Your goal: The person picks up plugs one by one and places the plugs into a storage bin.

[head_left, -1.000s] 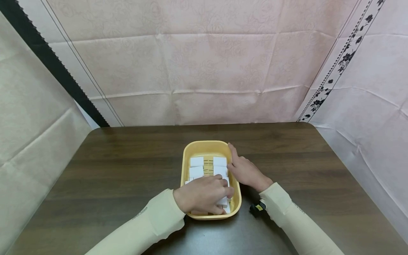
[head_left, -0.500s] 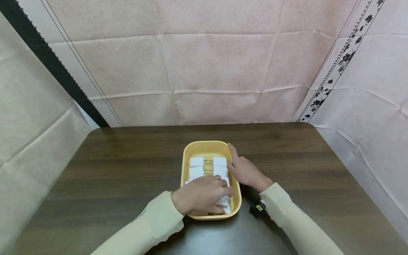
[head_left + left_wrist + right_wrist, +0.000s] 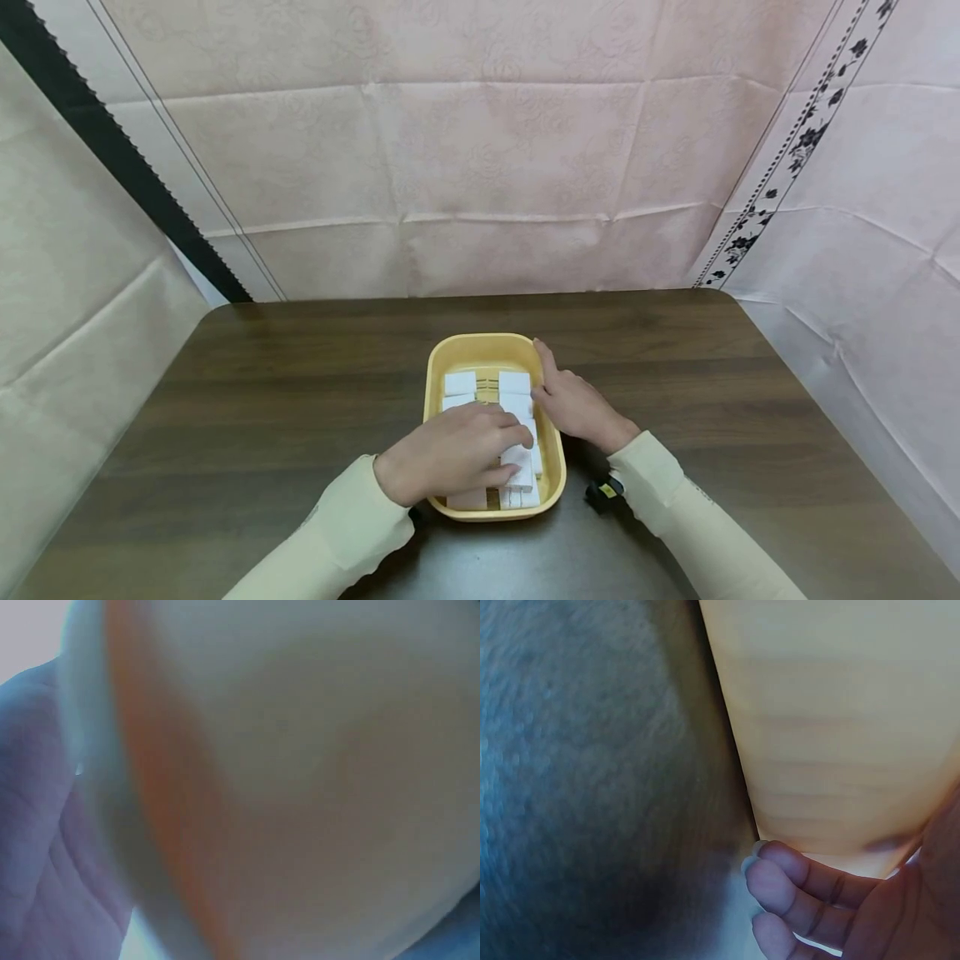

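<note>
A yellow plastic tray (image 3: 442,354) with rounded corners stands on the table, with white rectangular blocks (image 3: 515,406) laid in two columns inside it. Over the left column and part of the right one is my left hand (image 3: 453,450), palm down. Its thumb and index finger are spread apart above the right column's blocks; the other fingertips are hidden. My right hand (image 3: 577,406) holds the tray's right wall, thumb at the rim and index finger stretched toward the far corner. In the right wrist view, bent fingers (image 3: 772,889) press near the tray's wall. The left wrist view is mostly blurred.
The dark wood table (image 3: 300,392) extends around the tray. A black wrist device (image 3: 602,493) sits at the right cuff. Behind the table hangs a pale patterned cloth (image 3: 480,167), with more cloth at both sides.
My left hand has shifted left and slightly up across the tray, uncovering more blocks in the near right part. The right hand stays at the tray's wall.
</note>
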Available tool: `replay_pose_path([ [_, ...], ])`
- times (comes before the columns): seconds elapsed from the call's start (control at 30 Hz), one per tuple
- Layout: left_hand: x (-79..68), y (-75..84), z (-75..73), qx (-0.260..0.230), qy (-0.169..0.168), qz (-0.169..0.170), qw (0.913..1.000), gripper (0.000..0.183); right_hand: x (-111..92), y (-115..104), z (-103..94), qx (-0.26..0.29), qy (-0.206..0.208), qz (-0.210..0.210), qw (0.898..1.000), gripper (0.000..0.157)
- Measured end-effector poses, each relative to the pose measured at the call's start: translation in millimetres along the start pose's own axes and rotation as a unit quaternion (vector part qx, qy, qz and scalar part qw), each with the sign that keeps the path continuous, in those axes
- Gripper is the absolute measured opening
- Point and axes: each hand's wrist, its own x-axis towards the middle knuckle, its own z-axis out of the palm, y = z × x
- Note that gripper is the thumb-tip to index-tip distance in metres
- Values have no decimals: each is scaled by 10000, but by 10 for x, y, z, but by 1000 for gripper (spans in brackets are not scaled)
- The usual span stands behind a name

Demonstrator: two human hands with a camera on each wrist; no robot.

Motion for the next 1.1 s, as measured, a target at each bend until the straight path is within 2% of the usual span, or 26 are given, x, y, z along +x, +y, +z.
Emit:
replay_pose_path([
  [0.33,-131,-75,-113,-260,887,34,9957,20,-36,5,-18,100,-68,182,9998,70],
  [0.6,-216,-180,-55,267,1603,154,9866,36,-29,3,-30,-42,-16,105,9999,70],
  [0.7,-264,-237,-26,324,1601,36,9866,44,-32,1,-37,-95,-41,39,9999,69],
  [0.8,-321,-292,-6,310,1428,-188,9891,52,-44,6,-38,-220,46,28,9997,70],
  [0.93,-412,-364,6,354,1195,-521,9908,58,-74,32,-40,-591,424,-182,9972,66],
  [1.1,-492,-455,22,270,1024,-769,9914,60,-149,82,-52,-1253,877,-612,9863,57],
])
